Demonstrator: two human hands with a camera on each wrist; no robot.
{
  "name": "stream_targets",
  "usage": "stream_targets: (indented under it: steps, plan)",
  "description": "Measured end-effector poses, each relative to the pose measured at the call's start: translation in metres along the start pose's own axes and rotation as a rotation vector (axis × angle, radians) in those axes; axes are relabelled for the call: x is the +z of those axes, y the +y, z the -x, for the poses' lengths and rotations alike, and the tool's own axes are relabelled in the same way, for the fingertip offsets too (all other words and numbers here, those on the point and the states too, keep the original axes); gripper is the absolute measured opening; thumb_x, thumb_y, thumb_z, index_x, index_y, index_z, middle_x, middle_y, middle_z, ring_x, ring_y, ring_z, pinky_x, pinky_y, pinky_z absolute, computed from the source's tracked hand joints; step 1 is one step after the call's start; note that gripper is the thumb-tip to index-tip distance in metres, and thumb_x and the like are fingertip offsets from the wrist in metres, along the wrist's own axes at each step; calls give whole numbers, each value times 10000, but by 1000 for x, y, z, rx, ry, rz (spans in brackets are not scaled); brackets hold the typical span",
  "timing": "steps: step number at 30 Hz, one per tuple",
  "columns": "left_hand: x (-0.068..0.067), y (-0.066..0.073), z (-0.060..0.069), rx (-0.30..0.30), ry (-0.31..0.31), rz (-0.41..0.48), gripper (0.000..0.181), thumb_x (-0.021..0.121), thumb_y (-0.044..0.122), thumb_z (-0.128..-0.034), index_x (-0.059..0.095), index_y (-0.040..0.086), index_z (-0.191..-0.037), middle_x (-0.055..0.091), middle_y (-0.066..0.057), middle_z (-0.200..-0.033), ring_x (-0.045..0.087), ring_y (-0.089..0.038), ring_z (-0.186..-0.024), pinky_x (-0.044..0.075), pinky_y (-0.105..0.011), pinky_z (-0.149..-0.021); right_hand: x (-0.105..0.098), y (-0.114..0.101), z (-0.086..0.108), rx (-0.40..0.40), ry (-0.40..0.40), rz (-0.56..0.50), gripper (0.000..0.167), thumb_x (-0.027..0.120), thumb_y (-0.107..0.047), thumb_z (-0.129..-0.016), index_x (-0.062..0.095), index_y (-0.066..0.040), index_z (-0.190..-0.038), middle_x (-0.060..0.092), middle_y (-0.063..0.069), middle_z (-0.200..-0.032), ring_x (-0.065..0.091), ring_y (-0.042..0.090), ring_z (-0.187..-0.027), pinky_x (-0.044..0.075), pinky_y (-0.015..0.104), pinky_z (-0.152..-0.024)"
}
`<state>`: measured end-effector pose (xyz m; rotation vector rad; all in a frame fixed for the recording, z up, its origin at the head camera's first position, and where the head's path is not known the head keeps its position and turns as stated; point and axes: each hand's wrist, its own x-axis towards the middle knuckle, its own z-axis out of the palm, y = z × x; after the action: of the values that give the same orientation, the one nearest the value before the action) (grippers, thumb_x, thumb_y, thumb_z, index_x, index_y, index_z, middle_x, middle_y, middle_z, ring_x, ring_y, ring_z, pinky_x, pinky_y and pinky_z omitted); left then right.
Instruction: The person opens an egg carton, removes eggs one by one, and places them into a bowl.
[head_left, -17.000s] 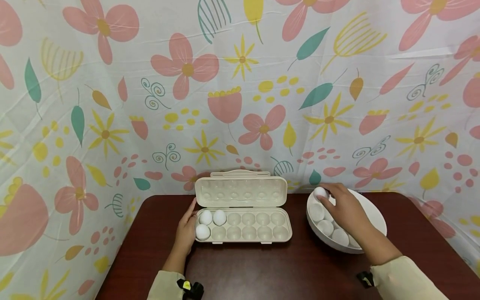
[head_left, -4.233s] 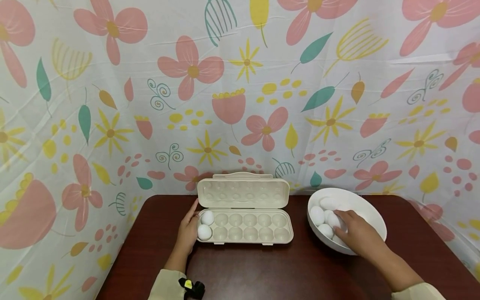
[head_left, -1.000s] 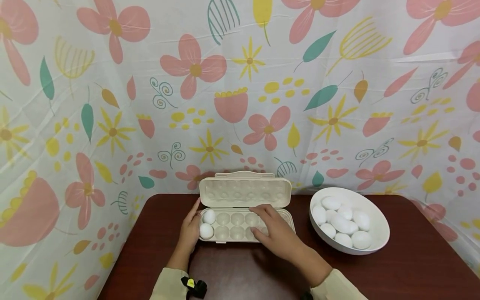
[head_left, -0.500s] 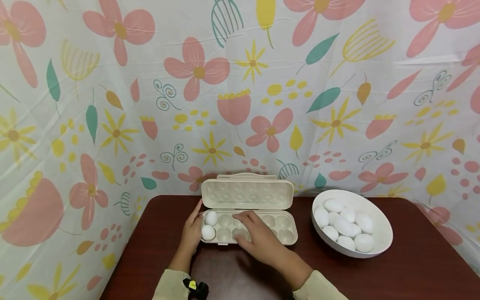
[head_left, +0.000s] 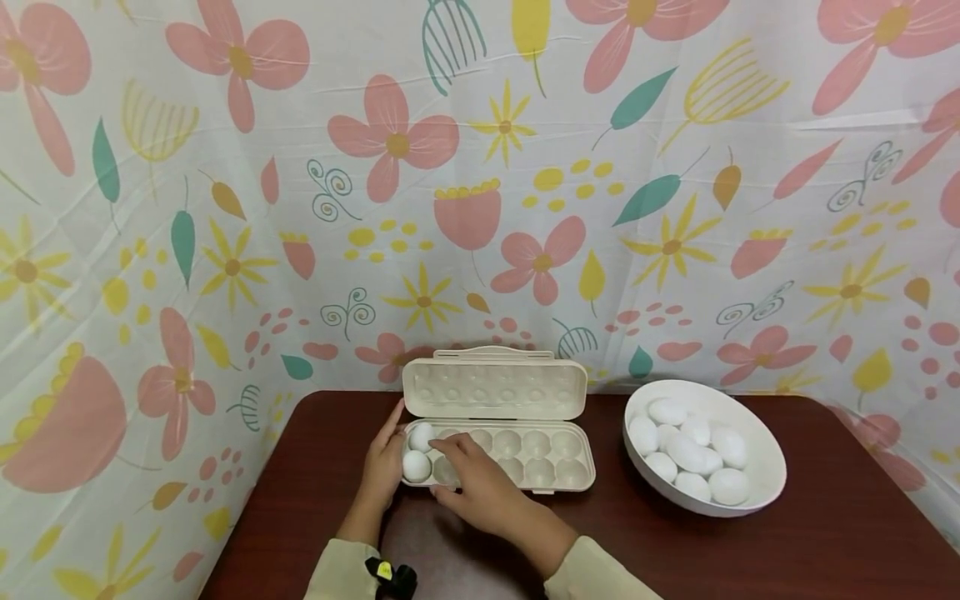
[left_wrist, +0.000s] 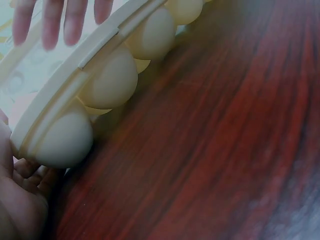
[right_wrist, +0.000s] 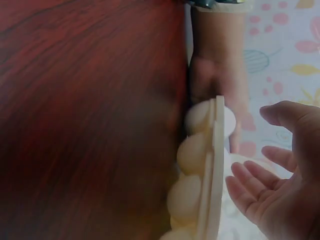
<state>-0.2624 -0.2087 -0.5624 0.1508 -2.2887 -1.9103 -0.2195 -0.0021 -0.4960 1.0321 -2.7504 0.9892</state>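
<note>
An open cream plastic egg carton (head_left: 567, 445) stands on the table, its hinged lid (head_left: 495, 390) tipped back. Two white eggs sit in its leftmost column, a far egg (head_left: 422, 435) and a near egg (head_left: 417, 467). My left hand (head_left: 384, 462) holds the carton's left end; in the left wrist view, fingers (left_wrist: 35, 176) curl beneath that end. Above the second column hovers my right hand (head_left: 486, 493), its fingertips close to the far egg. Seen from the right wrist, the right hand (right_wrist: 286, 187) has parted fingers and nothing between them.
To the right stands a white bowl (head_left: 761, 442) with several white eggs (head_left: 686, 451) piled in it. The dark red-brown table (head_left: 847, 500) ends at a flower-printed curtain (head_left: 645, 167) behind the carton and bowl.
Seventeen seconds ago the carton held three eggs; now two. My right hand has left the bowl and swept left across the carton to the eggs. The left hand stays at the carton.
</note>
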Motion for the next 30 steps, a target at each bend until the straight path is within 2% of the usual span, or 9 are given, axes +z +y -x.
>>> stream_targets:
  steps: [2,5,9,14,17,26,30]
  plan:
    - [0,-1,0,-7,-4,-2,519,384,182,-1070,418,429,-1526,622,-83,-1366,525,-253,-1301,380,-474,-1116,4,-2,-3,12,-8,5,616,701,-304,-948,481,-125,-1496,551,39,-1335,605,180,-1171,533,375,-960]
    - [-1,16,8,-23,-24,-9,525,367,159,-1077,399,404,-1540,612,-101,-1380,527,-266,-1301,398,-460,-1099,10,-4,-7,26,-7,25,620,708,-300,-944,486,-127,-1497,561,51,-1338,613,194,-1161,540,401,-916]
    - [-3,35,15,-46,-51,-12,526,358,130,-1081,362,294,-1581,597,-133,-1402,523,-296,-1312,409,-469,-1092,17,-3,-12,29,-14,33,621,716,-301,-942,491,-122,-1492,562,75,-1341,625,211,-1145,544,394,-873]
    - [-2,16,5,-60,-39,-2,514,356,182,-1090,353,350,-1576,579,-116,-1429,504,-298,-1343,384,-496,-1119,27,4,-16,40,-70,23,614,696,-328,-958,482,-121,-1495,545,76,-1356,619,182,-1149,539,320,-924]
    - [0,6,1,-58,-30,2,501,371,221,-1091,363,392,-1562,585,-90,-1418,512,-278,-1331,385,-480,-1114,30,6,-17,40,-79,30,591,688,-328,-963,498,-118,-1482,556,66,-1349,609,174,-1164,532,314,-939]
    - [0,2,0,-42,-19,10,506,389,215,-1080,401,456,-1524,612,-68,-1372,552,-252,-1265,436,-389,-1047,32,3,-24,17,-54,59,533,677,-303,-975,536,-98,-1447,589,61,-1314,608,176,-1125,531,305,-904]
    - [-1,3,0,-47,-27,18,513,382,199,-1082,387,421,-1544,608,-82,-1363,572,-253,-1220,469,-325,-978,34,0,-28,29,-35,78,469,662,-307,-985,570,-98,-1395,608,64,-1264,622,189,-1080,537,315,-872]
